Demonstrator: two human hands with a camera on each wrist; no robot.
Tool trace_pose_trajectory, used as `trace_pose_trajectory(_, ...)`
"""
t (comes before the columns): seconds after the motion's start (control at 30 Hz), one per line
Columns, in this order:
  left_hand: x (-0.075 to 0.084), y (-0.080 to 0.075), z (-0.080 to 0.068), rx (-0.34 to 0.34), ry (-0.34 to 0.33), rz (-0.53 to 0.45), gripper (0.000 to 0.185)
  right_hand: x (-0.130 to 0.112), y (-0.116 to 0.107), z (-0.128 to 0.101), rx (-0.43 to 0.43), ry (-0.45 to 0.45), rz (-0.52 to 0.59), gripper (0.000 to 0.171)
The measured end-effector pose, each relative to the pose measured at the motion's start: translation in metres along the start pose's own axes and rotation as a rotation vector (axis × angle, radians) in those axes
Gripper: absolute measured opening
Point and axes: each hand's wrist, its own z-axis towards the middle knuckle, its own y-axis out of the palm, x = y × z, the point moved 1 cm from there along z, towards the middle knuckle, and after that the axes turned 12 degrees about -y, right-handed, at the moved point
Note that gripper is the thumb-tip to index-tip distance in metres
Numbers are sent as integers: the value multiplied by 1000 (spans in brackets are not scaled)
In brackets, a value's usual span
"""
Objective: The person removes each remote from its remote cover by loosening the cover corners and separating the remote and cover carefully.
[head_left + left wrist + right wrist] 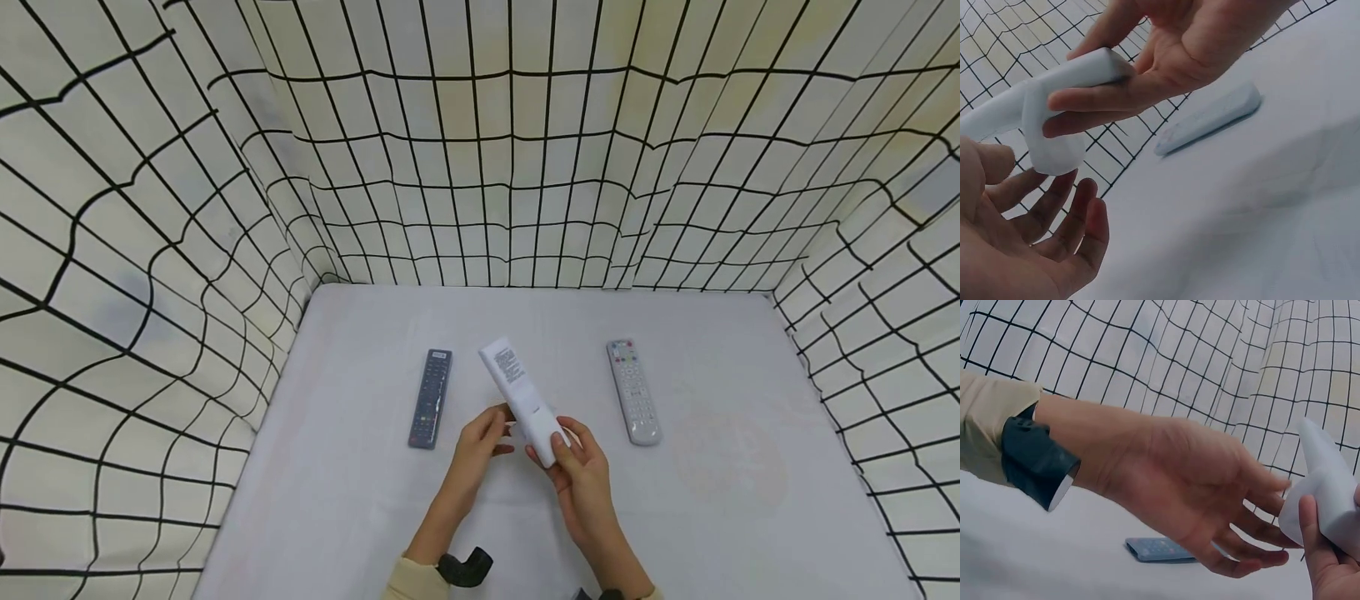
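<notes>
Between thumb and fingers my right hand (583, 479) grips the near end of a white remote control (522, 398). Its back, with a printed label, faces up and its far end tilts left. Below it, in the left wrist view, a rounded white flap (1054, 144) hangs from the underside. My left hand (474, 450) is beside the remote, fingers loosely bent and fingertips right at the flap's lower edge. The remote's button side is hidden in the head view.
A dark grey remote (431, 400) lies on the white table (720, 500) to the left. Another, light grey remote (633, 392) lies to the right, buttons up. Black-grid netting (510, 183) stands around the table's back and sides.
</notes>
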Motion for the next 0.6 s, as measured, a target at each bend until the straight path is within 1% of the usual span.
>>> trace_pose_trajectory(0.07,-4,2,1,-10,17,42,36,-1,1,0,-7,-1,14,42)
trace_pose_trajectory(0.1,-6,4,0,-5,37,72,36,-1,1,0,-10,1,24,42)
trace_pose_trajectory(0.13,-7,5,0,8,61,109,37,-1,1,0,-12,5,32,42)
trace_pose_trajectory(0.2,-9,6,0,57,118,207,42,-2,2,0,-15,9,42,43)
trace_pose_trajectory(0.27,-11,7,1,130,188,324,40,-3,3,0,-15,20,45,45)
trace_pose_trajectory(0.33,-13,6,2,222,280,453,35,-3,4,-1,-13,35,43,47)
trace_pose_trajectory(0.4,-16,4,4,319,388,579,29,-3,6,-2,-7,55,41,48)
trace_pose_trajectory(0.47,-18,2,5,417,504,681,27,-2,7,-4,-1,77,38,49)
trace_pose_trajectory(0.53,-21,-1,6,487,608,745,26,-1,9,-5,1,94,45,50)
trace_pose_trajectory(0.6,-22,-5,8,539,695,777,25,0,10,-6,2,111,51,51)
